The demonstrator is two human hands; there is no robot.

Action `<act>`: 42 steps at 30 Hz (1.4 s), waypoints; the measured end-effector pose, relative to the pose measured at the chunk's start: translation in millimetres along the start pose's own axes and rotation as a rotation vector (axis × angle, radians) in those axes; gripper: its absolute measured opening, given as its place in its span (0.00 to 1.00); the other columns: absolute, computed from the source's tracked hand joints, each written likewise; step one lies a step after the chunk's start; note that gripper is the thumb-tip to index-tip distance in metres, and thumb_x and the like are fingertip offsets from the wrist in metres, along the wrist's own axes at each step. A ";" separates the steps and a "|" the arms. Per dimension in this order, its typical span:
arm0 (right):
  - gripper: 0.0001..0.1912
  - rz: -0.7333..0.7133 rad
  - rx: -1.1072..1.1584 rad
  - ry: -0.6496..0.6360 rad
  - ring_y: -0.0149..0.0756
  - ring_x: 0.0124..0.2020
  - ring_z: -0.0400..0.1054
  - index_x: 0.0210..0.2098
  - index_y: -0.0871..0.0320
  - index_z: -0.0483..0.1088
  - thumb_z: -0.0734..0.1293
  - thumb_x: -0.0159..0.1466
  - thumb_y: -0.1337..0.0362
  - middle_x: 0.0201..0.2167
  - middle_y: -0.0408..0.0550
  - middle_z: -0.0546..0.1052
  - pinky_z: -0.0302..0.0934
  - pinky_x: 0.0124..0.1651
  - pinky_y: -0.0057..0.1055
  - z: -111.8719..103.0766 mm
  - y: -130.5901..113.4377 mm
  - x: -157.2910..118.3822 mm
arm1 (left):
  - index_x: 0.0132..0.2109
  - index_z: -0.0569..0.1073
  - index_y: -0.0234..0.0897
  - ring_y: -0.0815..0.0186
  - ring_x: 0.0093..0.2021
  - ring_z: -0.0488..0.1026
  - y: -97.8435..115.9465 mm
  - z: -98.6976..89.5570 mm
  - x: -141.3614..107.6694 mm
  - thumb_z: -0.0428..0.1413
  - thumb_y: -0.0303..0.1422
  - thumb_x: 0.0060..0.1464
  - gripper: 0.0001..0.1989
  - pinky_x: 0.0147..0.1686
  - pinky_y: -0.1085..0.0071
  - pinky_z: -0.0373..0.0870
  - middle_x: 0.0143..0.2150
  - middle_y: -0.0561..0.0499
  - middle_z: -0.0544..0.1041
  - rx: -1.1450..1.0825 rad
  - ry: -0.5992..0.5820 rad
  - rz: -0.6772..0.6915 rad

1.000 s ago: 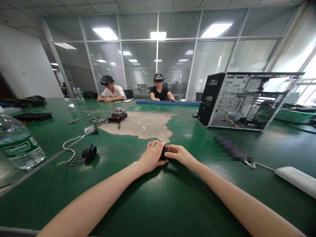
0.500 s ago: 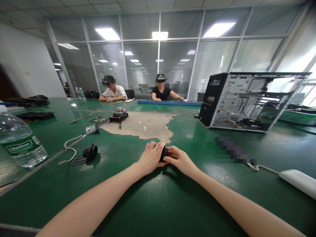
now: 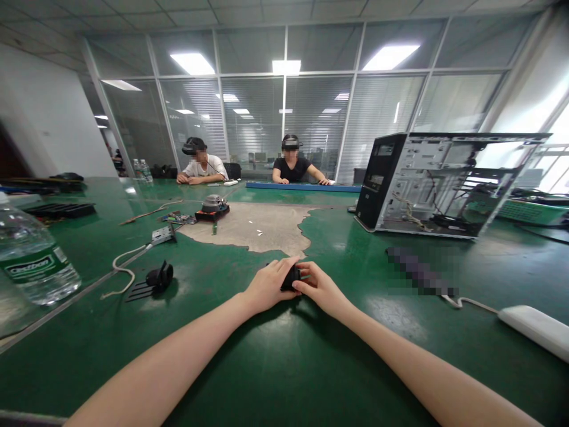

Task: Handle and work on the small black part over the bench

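Left hand [image 3: 270,286] was curled palm-down over a small black part [image 3: 290,278], its fingers closed around the left and far sides. The right hand [image 3: 322,289] was half closed, thumb and fingers gripping the same part from the right. The part sat between the two hands, low over the green table [image 3: 288,367], just short of the bare tan patch [image 3: 275,222]; whether it touched the surface could not be told, and the fingers hid much of its shape.

To the left lay a black pronged piece [image 3: 159,277] with a round end, and beyond it a metal bracket [image 3: 162,235] beside a pale cable [image 3: 130,273]. A clear water bottle [image 3: 35,267] with a green label stood at the far left. A red-and-black device [image 3: 212,210] rested on the patch's left part. On the right stood an open computer case [image 3: 384,184], with a white box [image 3: 536,327] nearer. Two people sat across the table, both wearing headsets.
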State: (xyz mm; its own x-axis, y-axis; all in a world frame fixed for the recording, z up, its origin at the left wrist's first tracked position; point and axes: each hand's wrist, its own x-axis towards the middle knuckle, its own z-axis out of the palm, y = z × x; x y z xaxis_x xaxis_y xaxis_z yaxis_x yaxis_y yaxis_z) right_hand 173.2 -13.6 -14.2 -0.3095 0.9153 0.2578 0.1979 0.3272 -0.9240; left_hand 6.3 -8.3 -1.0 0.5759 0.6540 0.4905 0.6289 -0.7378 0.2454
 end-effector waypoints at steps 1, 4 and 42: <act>0.18 -0.004 0.004 -0.001 0.33 0.34 0.68 0.41 0.57 0.60 0.66 0.52 0.60 0.36 0.47 0.69 0.64 0.37 0.33 0.2 0.5 0.1 | 0.55 0.50 0.42 0.59 0.48 0.64 0.1 -0.2 0.1 0.58 0.34 0.43 0.34 0.45 0.61 0.63 0.52 0.48 0.63 -0.006 -0.007 -0.006; 0.16 -0.009 0.010 -0.002 0.33 0.34 0.67 0.38 0.57 0.61 0.65 0.53 0.58 0.35 0.47 0.70 0.64 0.36 0.32 0.2 1.1 0.2 | 0.54 0.51 0.41 0.58 0.48 0.64 1.1 -0.5 0.2 0.58 0.34 0.43 0.32 0.45 0.61 0.63 0.51 0.47 0.63 -0.035 -0.015 -0.021; 0.11 -0.033 0.113 -0.024 0.30 0.34 0.65 0.33 0.56 0.60 0.63 0.55 0.57 0.33 0.42 0.67 0.62 0.36 0.30 -2.2 -1.5 4.2 | 0.51 0.53 0.39 0.59 0.45 0.64 2.3 0.5 0.8 0.57 0.37 0.45 0.28 0.43 0.62 0.64 0.47 0.46 0.63 -0.019 -0.013 -0.002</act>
State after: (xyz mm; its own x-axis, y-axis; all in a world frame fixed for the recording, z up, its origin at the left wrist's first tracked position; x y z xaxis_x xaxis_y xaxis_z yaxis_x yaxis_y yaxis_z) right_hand 173.6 -9.8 -11.1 -0.3366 0.8982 0.2829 0.0816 0.3271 -0.9415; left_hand 8.5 -9.4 -0.4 0.5813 0.6577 0.4792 0.6200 -0.7393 0.2626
